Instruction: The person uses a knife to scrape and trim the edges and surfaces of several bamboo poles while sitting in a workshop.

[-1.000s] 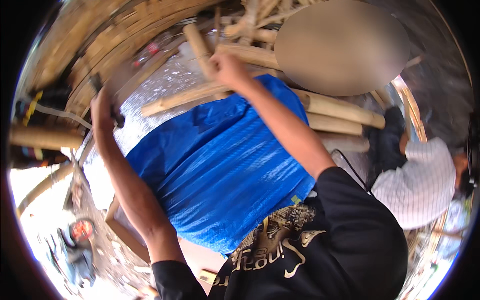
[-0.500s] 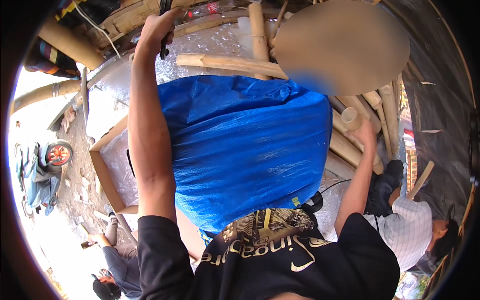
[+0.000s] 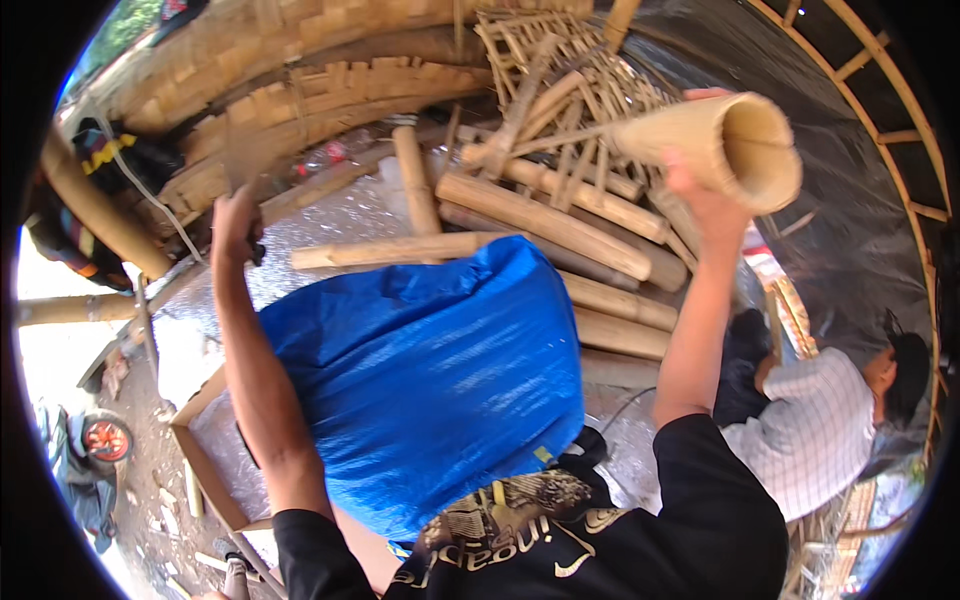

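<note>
The bamboo tube (image 3: 685, 132) is up at the far right, raised in the right hand (image 3: 715, 195), which grasps it with fingers wrapped about its side; its open end faces right. Well apart from it, the left hand (image 3: 238, 228) is closed around a dark-handled tool (image 3: 259, 253) — the tool's upper part too blurred to make out. A blue sheet (image 3: 430, 380) covers the lap between the forearms, and past its far edge bamboo poles (image 3: 545, 225) lie between the two hands. A tangle of bamboo strips (image 3: 570, 110) sits behind the tube, partly hidden by it — black sheeting (image 3: 840, 250) hangs to the right. Near the right forearm a person in a striped shirt (image 3: 810, 430) is bent over.
</note>
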Action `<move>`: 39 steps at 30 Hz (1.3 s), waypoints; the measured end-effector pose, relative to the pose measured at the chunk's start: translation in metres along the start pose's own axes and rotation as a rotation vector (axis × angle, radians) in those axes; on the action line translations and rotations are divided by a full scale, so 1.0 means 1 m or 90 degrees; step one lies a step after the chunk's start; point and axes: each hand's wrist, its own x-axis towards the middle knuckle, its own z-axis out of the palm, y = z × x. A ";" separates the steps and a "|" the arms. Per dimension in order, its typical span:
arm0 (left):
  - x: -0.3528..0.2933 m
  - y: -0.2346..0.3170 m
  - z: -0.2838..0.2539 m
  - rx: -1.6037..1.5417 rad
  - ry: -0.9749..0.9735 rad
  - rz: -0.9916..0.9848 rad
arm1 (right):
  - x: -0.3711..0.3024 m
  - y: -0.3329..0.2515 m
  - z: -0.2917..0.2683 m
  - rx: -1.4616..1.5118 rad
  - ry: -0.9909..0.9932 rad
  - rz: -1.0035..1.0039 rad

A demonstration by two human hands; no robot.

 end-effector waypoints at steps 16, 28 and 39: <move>-0.086 0.039 -0.072 -0.329 0.066 -0.032 | -0.014 -0.042 0.390 0.271 0.105 0.209; -0.084 0.065 -0.045 -0.333 -0.045 -0.036 | 0.000 -0.044 0.416 0.294 -0.118 0.195; -0.127 0.121 -0.009 -0.222 -0.121 0.009 | 0.000 -0.031 0.408 0.249 -0.075 0.279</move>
